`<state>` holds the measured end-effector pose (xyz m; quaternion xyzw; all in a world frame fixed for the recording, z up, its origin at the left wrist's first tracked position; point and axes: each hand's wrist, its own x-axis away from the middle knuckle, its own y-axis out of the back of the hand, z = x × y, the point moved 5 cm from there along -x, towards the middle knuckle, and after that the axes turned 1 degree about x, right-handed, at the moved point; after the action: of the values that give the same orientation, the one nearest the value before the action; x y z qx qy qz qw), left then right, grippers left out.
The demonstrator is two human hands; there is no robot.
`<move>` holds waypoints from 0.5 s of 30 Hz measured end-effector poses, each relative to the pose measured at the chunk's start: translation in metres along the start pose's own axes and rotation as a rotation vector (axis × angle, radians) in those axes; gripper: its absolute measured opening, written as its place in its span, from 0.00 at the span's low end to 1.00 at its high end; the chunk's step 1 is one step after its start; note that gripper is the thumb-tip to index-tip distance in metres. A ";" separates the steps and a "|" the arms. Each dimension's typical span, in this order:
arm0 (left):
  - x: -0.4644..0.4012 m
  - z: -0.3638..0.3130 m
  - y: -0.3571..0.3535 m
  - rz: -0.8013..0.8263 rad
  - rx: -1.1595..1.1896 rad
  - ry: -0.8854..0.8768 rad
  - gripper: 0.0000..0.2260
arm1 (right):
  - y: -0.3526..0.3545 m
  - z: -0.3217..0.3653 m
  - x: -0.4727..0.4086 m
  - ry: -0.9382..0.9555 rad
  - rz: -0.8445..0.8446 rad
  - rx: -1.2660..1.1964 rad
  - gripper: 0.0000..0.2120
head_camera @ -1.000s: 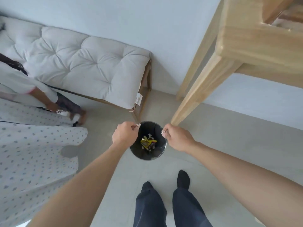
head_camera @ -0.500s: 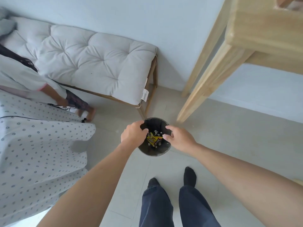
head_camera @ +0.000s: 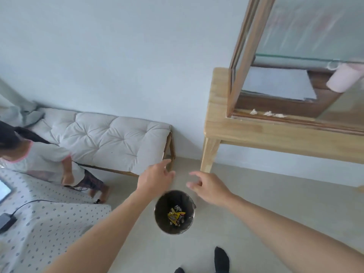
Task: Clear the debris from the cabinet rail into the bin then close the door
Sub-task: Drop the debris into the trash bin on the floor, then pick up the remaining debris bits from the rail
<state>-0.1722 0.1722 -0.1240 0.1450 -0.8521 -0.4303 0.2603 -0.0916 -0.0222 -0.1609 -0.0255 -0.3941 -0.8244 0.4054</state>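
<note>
Both hands have come up and away from the bin (head_camera: 174, 212) since half a second ago, when they were right at its rim. Now the left hand (head_camera: 155, 179) floats above the far left edge of the bin with its fingers spread and nothing in it. The right hand (head_camera: 211, 188) floats a little to the right of it, fingers loose and apart, and it holds nothing too. The view has tipped up as well, so the cabinet (head_camera: 295, 79) now shows at the far right.

The round dark bin stands on the pale floor (head_camera: 275, 203), near the person's feet. A yellow wrapper (head_camera: 175, 215) and small white bits lie at its bottom.

The cabinet stands on a wooden table (head_camera: 218, 123). Some white debris (head_camera: 267, 113) lies on the cabinet rail (head_camera: 295, 119) at the front, well apart from both hands. A pink cup (head_camera: 343, 79) sits inside.

A padded bench (head_camera: 106, 138) stands by the wall on the left, and another person (head_camera: 39, 160) is next to it.
</note>
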 end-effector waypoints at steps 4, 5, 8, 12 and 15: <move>0.008 -0.066 0.049 -0.060 0.026 -0.114 0.24 | 0.077 0.030 0.024 0.039 -0.150 -0.047 0.25; 0.009 -0.082 0.057 -0.072 0.029 -0.145 0.24 | 0.095 0.034 0.030 0.048 -0.186 -0.052 0.24; 0.010 -0.128 0.072 -0.094 0.051 -0.242 0.23 | 0.150 0.037 0.047 0.039 -0.300 -0.051 0.18; -0.002 -0.186 0.074 -0.077 0.049 -0.331 0.22 | 0.220 0.017 0.070 -0.028 -0.497 -0.048 0.12; -0.014 -0.227 0.061 -0.068 0.053 -0.375 0.22 | 0.264 -0.009 0.082 -0.097 -0.584 -0.009 0.12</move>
<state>-0.0334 0.0650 0.0327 0.0980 -0.8914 -0.4355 0.0784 0.0374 -0.1767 0.0284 0.0479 -0.4000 -0.9057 0.1319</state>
